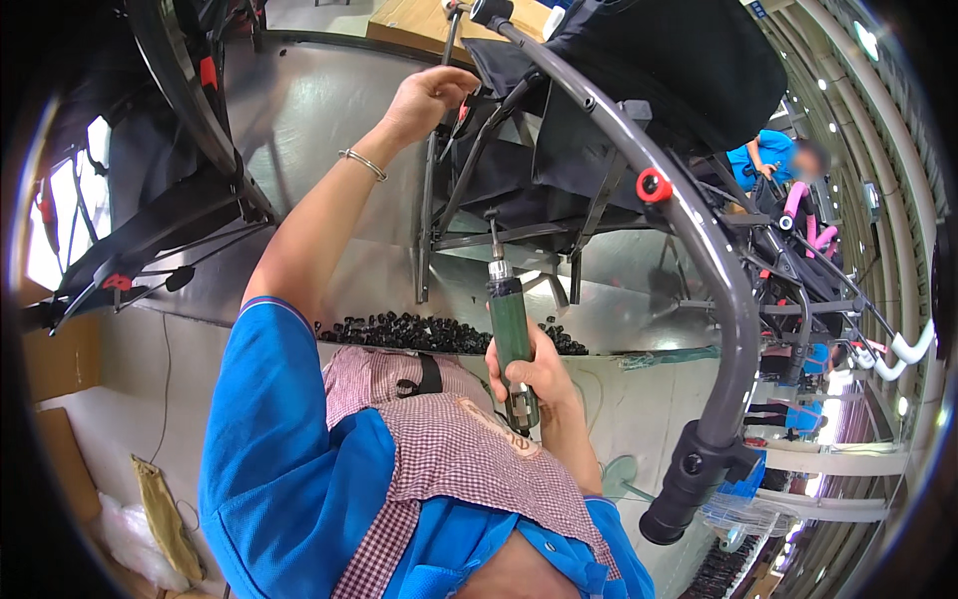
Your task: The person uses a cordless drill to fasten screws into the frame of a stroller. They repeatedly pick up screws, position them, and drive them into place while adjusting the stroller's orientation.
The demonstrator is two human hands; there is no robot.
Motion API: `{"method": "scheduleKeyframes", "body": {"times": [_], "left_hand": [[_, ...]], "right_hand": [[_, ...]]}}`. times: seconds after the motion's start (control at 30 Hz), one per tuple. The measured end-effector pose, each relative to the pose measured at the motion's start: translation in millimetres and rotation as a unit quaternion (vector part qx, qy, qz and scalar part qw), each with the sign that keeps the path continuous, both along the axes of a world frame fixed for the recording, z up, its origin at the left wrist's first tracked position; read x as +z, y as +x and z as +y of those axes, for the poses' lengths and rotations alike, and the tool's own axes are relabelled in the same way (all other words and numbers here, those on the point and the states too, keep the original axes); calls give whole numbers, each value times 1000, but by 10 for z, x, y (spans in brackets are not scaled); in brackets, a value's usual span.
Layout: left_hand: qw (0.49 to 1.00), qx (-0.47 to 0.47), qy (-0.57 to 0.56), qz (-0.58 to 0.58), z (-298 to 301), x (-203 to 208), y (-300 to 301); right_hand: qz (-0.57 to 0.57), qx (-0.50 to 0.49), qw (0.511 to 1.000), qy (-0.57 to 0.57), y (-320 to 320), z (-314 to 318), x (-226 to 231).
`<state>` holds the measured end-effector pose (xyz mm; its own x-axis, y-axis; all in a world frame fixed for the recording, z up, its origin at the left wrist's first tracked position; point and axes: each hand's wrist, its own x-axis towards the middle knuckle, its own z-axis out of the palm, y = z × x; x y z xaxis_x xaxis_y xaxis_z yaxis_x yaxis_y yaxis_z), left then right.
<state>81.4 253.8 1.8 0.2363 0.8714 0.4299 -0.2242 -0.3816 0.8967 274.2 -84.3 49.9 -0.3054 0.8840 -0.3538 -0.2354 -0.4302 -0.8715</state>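
Observation:
My right hand (pixel 531 367) is wrapped round a green electric screwdriver (pixel 511 324). The driver is upright in the picture, its bit pointing toward a stroller frame (pixel 584 100) of grey tubes and black fabric. Its tip shows close to the lower crossbar. My left hand (pixel 431 98) reaches to the frame's far left side, with fingers curled together beside a thin tube and the fabric. Whatever lies between those fingers is hidden. A red round button (pixel 654 185) sits on the thick curved tube.
Many small black plastic parts (pixel 429 332) lie along the near edge of the metal table (pixel 319 110). Another stroller frame (pixel 180 200) stands at left, and more (pixel 798 270) at right. A cardboard box (pixel 399 22) is at the back. A co-worker (pixel 763 155) is at far right.

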Motion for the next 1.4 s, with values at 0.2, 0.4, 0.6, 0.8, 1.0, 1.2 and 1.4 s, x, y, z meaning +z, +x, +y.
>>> {"method": "scheduleKeyframes", "body": {"times": [0.2,0.4,0.6,0.8,1.0,1.2,1.4], "left_hand": [[998,-51,31,10,-111,16,332],[973,142,173,63,-201,35,608],[942,218,237,91,-273,-6,662],[951,187,231,83,-246,-6,521],[920,240,287,116,-124,19,456],[897,281,290,179,-320,27,518],[922,239,292,91,-428,-53,555]], "right_hand": [[-31,-16,999,-5,20,-97,-86],[-4,-29,999,-15,10,-116,-56],[8,-38,999,-16,-18,-117,-49],[-6,-20,1000,-12,-17,-110,-33],[-38,-15,999,-18,-31,-111,-34],[-15,-8,1000,-2,-50,-90,-8],[-26,-3,999,21,-44,-19,26]]}}
